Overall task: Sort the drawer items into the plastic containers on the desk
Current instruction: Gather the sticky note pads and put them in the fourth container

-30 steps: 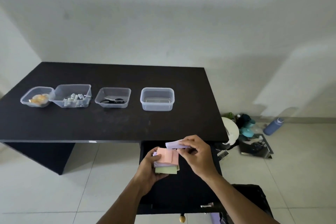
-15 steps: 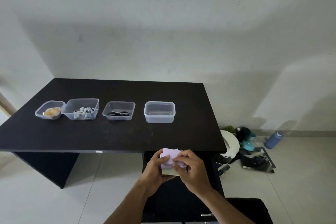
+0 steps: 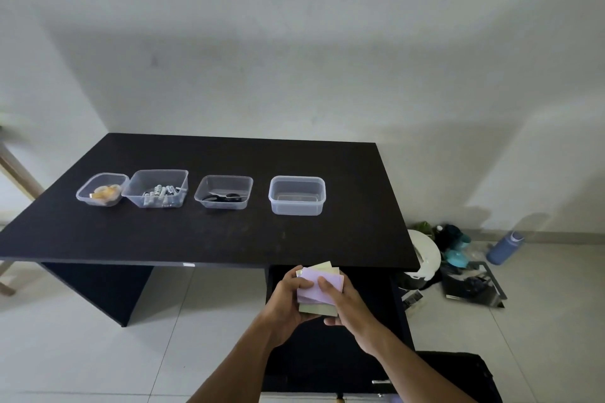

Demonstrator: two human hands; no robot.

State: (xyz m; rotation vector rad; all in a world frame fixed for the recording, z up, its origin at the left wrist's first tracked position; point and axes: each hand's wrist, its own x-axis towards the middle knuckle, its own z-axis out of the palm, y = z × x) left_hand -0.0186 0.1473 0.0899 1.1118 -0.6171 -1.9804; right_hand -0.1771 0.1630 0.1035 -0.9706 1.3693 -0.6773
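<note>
A stack of sticky-note pads [image 3: 319, 288], lilac on top with pale green ones beneath, is held between both hands above the open drawer [image 3: 330, 353], just in front of the desk edge. My left hand [image 3: 284, 303] cups it from the left and below; my right hand [image 3: 347, 304] grips its right side, fingers over the top. Four clear plastic containers stand in a row on the black desk [image 3: 229, 239]: one with yellowish items [image 3: 102, 189], one with batteries [image 3: 157, 188], one with scissors [image 3: 224, 191], and an empty one [image 3: 297, 195] at the right.
On the floor to the right of the desk lie a white round object [image 3: 424, 255], dark clutter [image 3: 471, 285] and a blue bottle [image 3: 505, 245]. A black bag [image 3: 458, 376] sits at the lower right. A wooden leg [image 3: 16, 173] shows at the far left.
The lilac pad has been laid on top of the pink and green ones, and both hands have closed around the stack. The stack has risen slightly toward the desk edge.
</note>
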